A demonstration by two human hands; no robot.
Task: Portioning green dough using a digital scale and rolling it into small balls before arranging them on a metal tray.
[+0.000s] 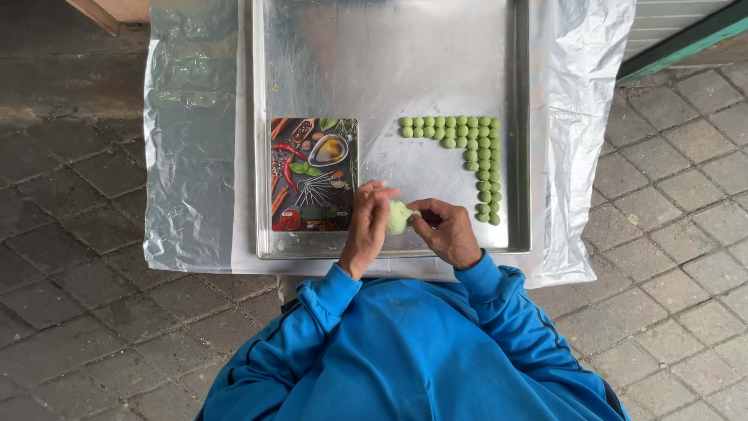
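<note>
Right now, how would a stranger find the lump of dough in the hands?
Find the metal tray on the foil. At its near edge, both hands meet beside the picture board. The lump between them is pale green and far bigger than the small green balls.

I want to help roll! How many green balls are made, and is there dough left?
Done: two rows of small green balls line the metal tray, along and down its right side. In hand: the left hand and right hand hold a pale green dough lump. Left: that lump.

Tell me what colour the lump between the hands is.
Pale green, like the small balls on the tray. The lump shows best in the head view.
</note>
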